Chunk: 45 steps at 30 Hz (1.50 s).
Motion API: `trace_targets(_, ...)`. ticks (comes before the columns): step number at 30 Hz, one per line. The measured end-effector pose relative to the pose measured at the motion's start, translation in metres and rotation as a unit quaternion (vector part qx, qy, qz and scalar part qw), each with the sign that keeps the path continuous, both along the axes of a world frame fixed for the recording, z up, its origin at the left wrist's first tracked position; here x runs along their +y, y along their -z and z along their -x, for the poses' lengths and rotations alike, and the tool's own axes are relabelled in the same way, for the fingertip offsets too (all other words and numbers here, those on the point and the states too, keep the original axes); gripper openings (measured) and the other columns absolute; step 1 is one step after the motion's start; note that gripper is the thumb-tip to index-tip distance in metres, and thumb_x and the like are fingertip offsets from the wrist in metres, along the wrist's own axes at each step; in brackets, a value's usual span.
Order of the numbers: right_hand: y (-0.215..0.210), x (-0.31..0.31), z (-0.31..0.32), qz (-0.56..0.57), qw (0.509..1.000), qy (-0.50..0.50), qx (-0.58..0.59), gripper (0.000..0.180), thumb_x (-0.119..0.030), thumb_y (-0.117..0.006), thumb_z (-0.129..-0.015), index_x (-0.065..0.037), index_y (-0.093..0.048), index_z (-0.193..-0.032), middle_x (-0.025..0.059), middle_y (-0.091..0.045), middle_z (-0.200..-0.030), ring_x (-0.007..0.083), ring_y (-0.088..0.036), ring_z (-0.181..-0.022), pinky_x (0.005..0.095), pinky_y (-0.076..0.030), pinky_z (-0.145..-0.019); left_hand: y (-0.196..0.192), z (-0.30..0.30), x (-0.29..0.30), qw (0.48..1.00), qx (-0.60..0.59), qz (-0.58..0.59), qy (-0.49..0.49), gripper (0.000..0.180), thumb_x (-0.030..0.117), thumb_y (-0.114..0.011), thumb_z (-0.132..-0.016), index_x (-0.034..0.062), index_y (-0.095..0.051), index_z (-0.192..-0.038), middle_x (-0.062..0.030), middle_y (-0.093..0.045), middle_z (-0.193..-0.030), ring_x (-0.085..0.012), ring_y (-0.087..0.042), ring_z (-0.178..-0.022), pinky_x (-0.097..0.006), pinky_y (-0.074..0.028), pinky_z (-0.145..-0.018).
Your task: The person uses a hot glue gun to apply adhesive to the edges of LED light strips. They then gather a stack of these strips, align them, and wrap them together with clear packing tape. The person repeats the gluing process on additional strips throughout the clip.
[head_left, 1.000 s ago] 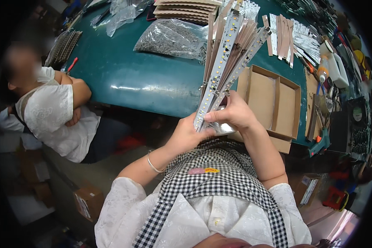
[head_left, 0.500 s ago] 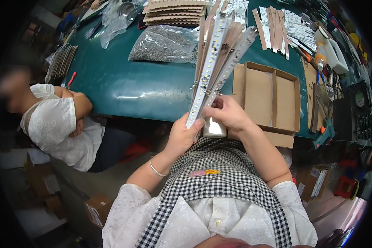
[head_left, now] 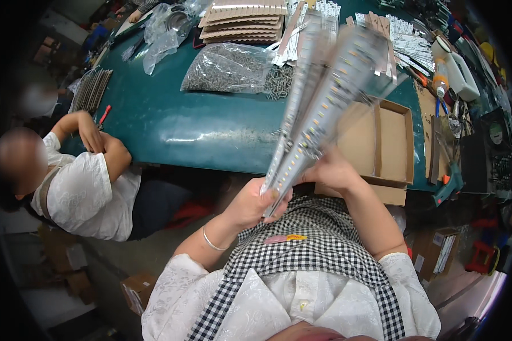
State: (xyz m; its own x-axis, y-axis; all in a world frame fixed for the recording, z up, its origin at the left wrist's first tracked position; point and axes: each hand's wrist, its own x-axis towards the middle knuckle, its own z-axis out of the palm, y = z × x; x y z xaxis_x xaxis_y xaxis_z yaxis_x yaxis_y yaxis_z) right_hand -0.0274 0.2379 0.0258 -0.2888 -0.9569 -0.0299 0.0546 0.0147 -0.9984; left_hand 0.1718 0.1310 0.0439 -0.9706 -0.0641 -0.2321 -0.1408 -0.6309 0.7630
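Observation:
A bundle of LED light strips [head_left: 313,133], narrow pale bars with rows of small yellow dots, rises from my left hand [head_left: 260,203]. My left hand is closed around the bundle's lower end, thumb on the front. The upper ends fan apart and are smeared by motion. Just right of the bundle is my right hand [head_left: 337,172], its fingers bent in behind the strips. The strips hide its fingertips, so I cannot tell whether it grips any of them.
Behind the strips lies a divided cardboard tray [head_left: 393,139]. A clear bag of small screws [head_left: 227,67] and stacked brown boards [head_left: 243,23] are on the green table [head_left: 210,128]. More strips [head_left: 409,42] lie far right, near a glue gun [head_left: 448,184]. A person [head_left: 85,182] sits at left.
The strip bundle has swung toward the right and its strips have spread into two groups. My left hand has dropped slightly; my right hand has moved down and right. The seated person's arm has risen.

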Motion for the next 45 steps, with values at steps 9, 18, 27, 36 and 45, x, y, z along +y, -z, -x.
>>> trace_targets(9,-0.034,-0.003,0.020,0.066,0.934,-0.259,-0.236,0.076,-0.034,-0.086,-0.072,-0.002,-0.051,-0.131,0.0115,-0.055,-0.129,0.0188,-0.055,-0.119,0.0302,-0.044,-0.105,-0.043,0.007,-0.032,0.942,-0.001,0.235,0.241,0.043,0.018,-0.084,-0.078,-0.0040,-0.064,-0.109,-0.0032,-0.067,-0.094,-0.0098,-0.059,-0.085,-0.027,-0.051,-0.076)
trace_targets(18,-0.086,0.000,0.019,-0.174,0.885,-0.313,-0.299,0.079,-0.036,-0.077,-0.085,-0.008,-0.039,-0.148,0.0153,-0.052,-0.136,0.0243,-0.055,-0.122,0.0390,-0.046,-0.103,-0.052,0.018,-0.037,0.838,0.025,0.418,0.351,0.041,0.011,-0.072,-0.079,-0.0026,-0.063,-0.116,-0.0111,-0.072,-0.091,-0.0148,-0.065,-0.082,-0.030,-0.052,-0.078)
trace_targets(27,-0.081,0.000,0.039,-0.116,0.925,-0.350,0.094,0.060,-0.015,-0.079,-0.078,-0.009,-0.048,-0.129,0.0091,-0.055,-0.111,0.0170,-0.062,-0.089,0.0291,-0.057,-0.063,-0.034,0.040,-0.047,0.790,0.136,0.451,0.392,0.033,0.011,-0.074,-0.077,-0.0011,-0.063,-0.106,-0.0136,-0.071,-0.087,-0.0223,-0.067,-0.078,-0.035,-0.052,-0.071)
trace_targets(36,-0.172,-0.027,0.048,-0.149,0.903,-0.277,0.293,0.066,-0.011,-0.079,-0.067,-0.011,-0.051,-0.128,0.0111,-0.059,-0.118,0.0243,-0.061,-0.106,0.0364,-0.050,-0.089,-0.071,0.064,-0.062,0.743,0.106,0.601,0.274,0.041,0.011,-0.071,-0.070,0.0000,-0.062,-0.109,-0.0193,-0.070,-0.084,-0.0369,-0.068,-0.080,-0.044,-0.053,-0.073)
trace_targets(45,-0.205,-0.016,-0.006,-0.003,0.786,-0.254,0.564,0.057,-0.009,-0.072,-0.066,-0.007,-0.053,-0.120,0.0177,-0.060,-0.109,0.0333,-0.063,-0.099,0.0429,-0.051,-0.087,-0.071,0.084,-0.081,0.787,0.143,0.581,0.149,0.045,0.012,-0.078,-0.070,0.0043,-0.063,-0.112,-0.0130,-0.068,-0.110,-0.0260,-0.066,-0.102,-0.038,-0.052,-0.086)
